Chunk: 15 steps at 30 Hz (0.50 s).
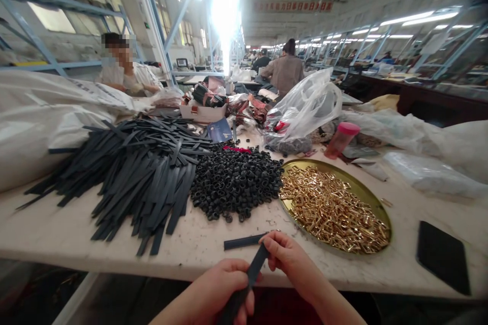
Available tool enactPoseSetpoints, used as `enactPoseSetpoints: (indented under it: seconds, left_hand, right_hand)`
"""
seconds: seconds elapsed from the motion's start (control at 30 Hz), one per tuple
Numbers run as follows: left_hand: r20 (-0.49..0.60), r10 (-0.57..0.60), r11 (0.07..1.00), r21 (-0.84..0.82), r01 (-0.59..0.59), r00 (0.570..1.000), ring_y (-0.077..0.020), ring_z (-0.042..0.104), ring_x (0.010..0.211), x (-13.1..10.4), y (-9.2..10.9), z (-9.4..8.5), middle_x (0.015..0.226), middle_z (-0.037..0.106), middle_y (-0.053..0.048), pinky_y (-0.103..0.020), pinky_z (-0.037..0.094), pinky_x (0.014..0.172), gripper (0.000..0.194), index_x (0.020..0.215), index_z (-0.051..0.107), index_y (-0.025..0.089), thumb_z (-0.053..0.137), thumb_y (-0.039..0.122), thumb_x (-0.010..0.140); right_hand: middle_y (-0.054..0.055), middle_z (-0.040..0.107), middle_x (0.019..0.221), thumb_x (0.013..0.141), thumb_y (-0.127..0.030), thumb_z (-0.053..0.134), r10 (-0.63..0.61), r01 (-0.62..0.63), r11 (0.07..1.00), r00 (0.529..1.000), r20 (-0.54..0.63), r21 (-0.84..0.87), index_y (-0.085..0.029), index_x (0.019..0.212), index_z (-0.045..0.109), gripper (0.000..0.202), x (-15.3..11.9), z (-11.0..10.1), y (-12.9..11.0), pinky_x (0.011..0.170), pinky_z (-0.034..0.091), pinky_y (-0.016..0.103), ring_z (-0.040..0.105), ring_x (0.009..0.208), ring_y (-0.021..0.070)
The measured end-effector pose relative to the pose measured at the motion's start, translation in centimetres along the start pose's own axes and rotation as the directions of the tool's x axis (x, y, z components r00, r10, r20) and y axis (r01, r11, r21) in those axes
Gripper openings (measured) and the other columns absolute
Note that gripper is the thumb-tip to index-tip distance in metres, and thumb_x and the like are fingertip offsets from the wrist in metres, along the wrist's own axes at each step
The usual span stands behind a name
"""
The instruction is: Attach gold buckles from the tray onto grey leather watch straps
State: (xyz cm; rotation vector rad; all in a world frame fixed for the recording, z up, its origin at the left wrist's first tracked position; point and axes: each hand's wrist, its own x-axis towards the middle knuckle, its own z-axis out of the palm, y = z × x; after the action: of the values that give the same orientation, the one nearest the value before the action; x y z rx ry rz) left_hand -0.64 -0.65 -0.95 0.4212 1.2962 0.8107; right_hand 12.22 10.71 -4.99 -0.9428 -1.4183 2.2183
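A dark strap [256, 267] is held between both hands over the table's front edge. My left hand [224, 292] is closed round its middle, thumb on top. With fingertips pinched, my right hand [280, 251] grips the strap's upper end. Just behind lies another short dark strip [242, 241], flat on the table. Beyond it is a heap of small black loops [236, 180]. To the left spreads a large pile of dark strips [148, 183]. On the right, a round gold tray [356, 188] holds many small gold metal pieces [331, 208].
A black flat object [443, 256] lies at the right of the table [190, 259]. Farther back are a pink-lidded jar [342, 139], a clear plastic bag [308, 106], a white box [202, 112] and white sacks [34, 127]. People sit in the background.
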Motion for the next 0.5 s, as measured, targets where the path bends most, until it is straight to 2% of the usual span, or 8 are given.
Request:
enactPoseSetpoints:
  seconds: [0.1,0.2,0.3,0.4,0.5]
  left_hand:
    - [0.100,-0.006,0.978,-0.208,0.027,0.995,-0.0090,0.050,0.035,0.2,-0.2,0.1,0.050,0.060,-0.004,-0.015,0.036,0.034,0.027,0.089,0.054,0.010,0.042,0.015,0.065]
    - [0.154,0.028,0.957,-0.290,0.018,0.988,-0.0097,0.054,0.039,0.4,-0.4,-0.1,0.055,0.063,-0.007,-0.015,0.040,0.037,0.025,0.089,0.055,0.009,0.044,0.016,0.067]
    - [0.174,0.014,0.960,-0.279,0.036,0.985,-0.0093,0.054,0.039,0.6,-0.6,-0.4,0.055,0.063,-0.007,-0.014,0.039,0.036,0.025,0.090,0.056,0.009,0.044,0.016,0.069]
    - [0.150,0.006,0.978,-0.208,0.026,0.989,-0.0073,0.050,0.036,0.9,-0.6,-0.5,0.052,0.060,-0.004,-0.013,0.033,0.033,0.023,0.088,0.056,0.009,0.044,0.018,0.070]
    - [0.101,0.041,0.991,-0.134,-0.027,0.994,-0.0077,0.054,0.043,1.2,-0.9,-0.7,0.062,0.061,-0.003,-0.014,0.036,0.039,0.028,0.099,0.051,0.012,0.046,0.028,0.076]
  right_hand:
    - [-0.006,0.046,0.055,0.069,-0.043,0.063,0.074,-0.075,0.997,0.997,0.031,0.037,-0.015,0.069,0.053,0.030,0.4,-0.2,0.1,0.045,0.027,0.019,0.035,0.044,0.0035]
    - [-0.007,0.045,0.053,0.070,-0.043,0.061,0.113,-0.115,0.993,0.992,0.053,0.032,-0.015,0.070,0.052,0.030,0.7,-0.3,0.3,0.044,0.025,0.019,0.034,0.043,0.0032]
    - [-0.008,0.044,0.051,0.070,-0.043,0.062,0.151,-0.151,0.989,0.987,0.062,-0.005,-0.016,0.068,0.050,0.029,0.6,-0.1,0.4,0.044,0.025,0.019,0.034,0.042,0.0034]
    - [-0.006,0.048,0.052,0.066,-0.045,0.065,0.165,-0.150,0.982,0.978,0.131,-0.117,-0.016,0.068,0.051,0.032,0.3,0.2,0.4,0.046,0.027,0.020,0.039,0.045,0.0055]
    - [-0.007,0.045,0.050,0.064,-0.050,0.064,0.099,-0.082,0.982,0.991,0.093,-0.168,-0.016,0.067,0.052,0.036,0.3,0.4,0.2,0.046,0.026,0.021,0.037,0.046,0.0061]
